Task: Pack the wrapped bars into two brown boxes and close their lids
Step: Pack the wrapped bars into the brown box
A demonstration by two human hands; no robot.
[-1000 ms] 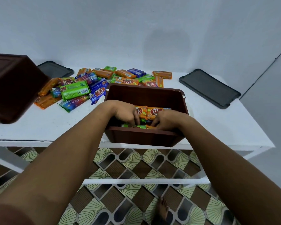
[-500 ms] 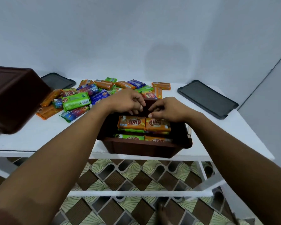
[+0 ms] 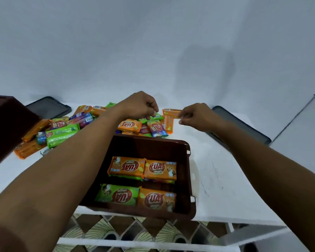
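Observation:
An open brown box (image 3: 186,180) stands at the table's front edge with several orange and green wrapped bars (image 3: 143,180) laid flat inside. Behind it a pile of loose bars (image 3: 65,131) spreads over the white table. My right hand (image 3: 198,117) pinches an orange bar (image 3: 171,113) at the pile's right end. My left hand (image 3: 140,106) reaches over the pile with curled fingers touching a green bar (image 3: 153,118). A second brown box (image 3: 5,128) sits tilted at the left edge.
Two dark lids lie flat on the white table (image 3: 225,179): one at the back left (image 3: 47,107), one at the back right (image 3: 244,128), partly under my right arm. A grey wall stands behind. Patterned floor (image 3: 116,231) shows below the table's front edge.
Both hands have left the inside of the front box and moved back to the pile. The right hand has taken hold of an orange bar. The view has tilted down onto the box.

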